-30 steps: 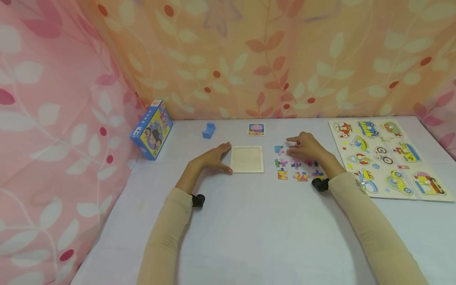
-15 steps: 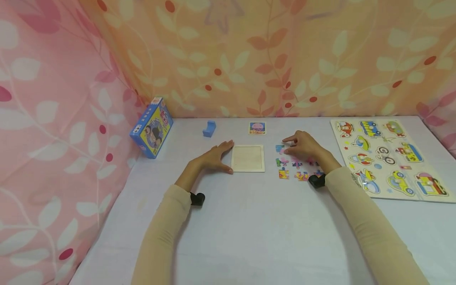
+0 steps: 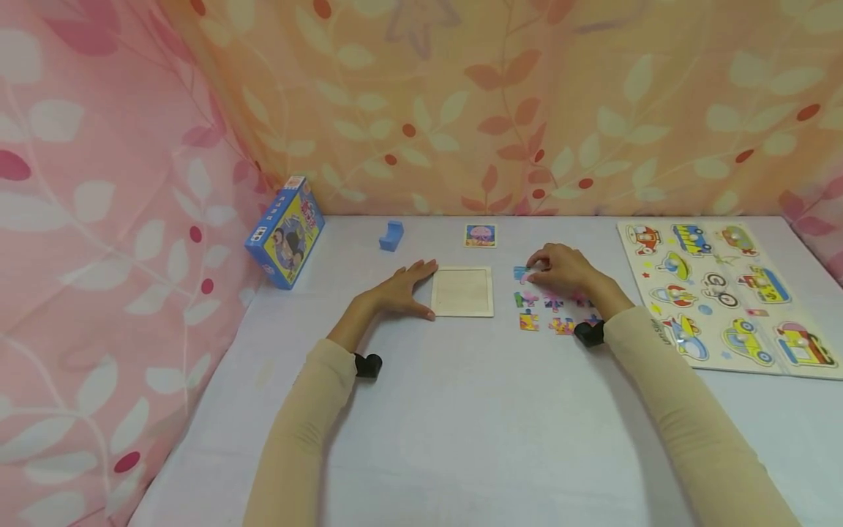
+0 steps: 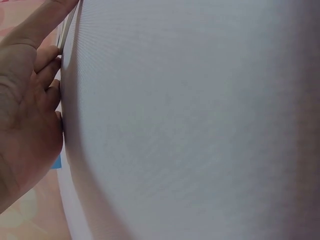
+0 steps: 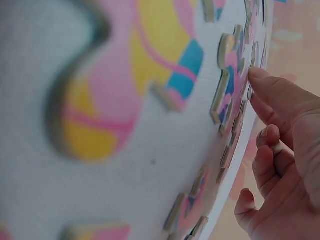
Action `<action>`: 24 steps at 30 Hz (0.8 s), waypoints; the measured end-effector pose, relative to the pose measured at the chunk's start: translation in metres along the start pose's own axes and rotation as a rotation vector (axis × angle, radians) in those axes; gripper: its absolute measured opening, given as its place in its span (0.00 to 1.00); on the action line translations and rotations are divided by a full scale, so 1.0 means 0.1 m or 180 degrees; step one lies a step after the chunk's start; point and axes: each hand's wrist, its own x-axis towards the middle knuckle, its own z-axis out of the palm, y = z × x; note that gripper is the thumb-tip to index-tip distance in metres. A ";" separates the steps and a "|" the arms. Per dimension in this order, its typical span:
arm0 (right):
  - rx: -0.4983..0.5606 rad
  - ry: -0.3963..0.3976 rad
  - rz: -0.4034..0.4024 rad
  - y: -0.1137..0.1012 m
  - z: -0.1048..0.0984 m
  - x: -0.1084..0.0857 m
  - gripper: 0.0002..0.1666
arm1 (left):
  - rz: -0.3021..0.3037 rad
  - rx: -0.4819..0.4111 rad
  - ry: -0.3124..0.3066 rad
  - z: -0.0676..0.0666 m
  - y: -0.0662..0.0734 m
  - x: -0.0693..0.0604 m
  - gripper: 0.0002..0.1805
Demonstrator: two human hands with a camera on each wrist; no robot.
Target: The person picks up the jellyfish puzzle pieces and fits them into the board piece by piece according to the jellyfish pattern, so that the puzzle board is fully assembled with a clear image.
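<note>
A shallow, pale wooden puzzle tray [image 3: 462, 291] lies flat on the white table. My left hand [image 3: 395, 291] spans its left side, the thumb at the near corner and the straight fingers at the far corner. To the right, several colourful jigsaw pieces [image 3: 529, 320] lie in loose rows. Over the back row, my right hand [image 3: 563, 271] pinches a blue-and-pink puzzle piece [image 3: 520, 273] between thumb and index finger. In the right wrist view the thumb [image 5: 280, 92] meets the index finger at the pieces; the other fingers are curled. The hand covers part of the back rows.
A blue box [image 3: 286, 233] stands at the back left, with a small blue block [image 3: 391, 236] nearby. Behind the tray lies a square picture card [image 3: 481, 235]. On the right is a large knobbed vehicle board [image 3: 705, 293], close to my right forearm.
My right hand has shifted slightly left over the back row. Its index finger, extended before, is bent down to the piece beside the thumb. The left hand stays at the tray.
</note>
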 end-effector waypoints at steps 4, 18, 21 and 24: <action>-0.0006 0.0003 -0.0022 -0.04 -0.01 0.01 0.18 | 0.0027 0.0013 -0.0027 -0.01 0.02 -0.01 0.59; 0.0115 0.0019 -0.0429 -0.74 0.27 0.33 0.16 | -0.0003 -0.0017 -0.0097 0.01 0.02 0.00 0.60; 0.0007 0.0013 -0.0484 -0.86 0.37 0.38 0.17 | -0.0008 -0.0029 -0.0088 0.00 0.02 0.00 0.61; -0.0121 0.0068 -0.0514 -0.94 0.44 0.42 0.17 | -0.0005 -0.0004 -0.0080 -0.02 0.02 0.00 0.60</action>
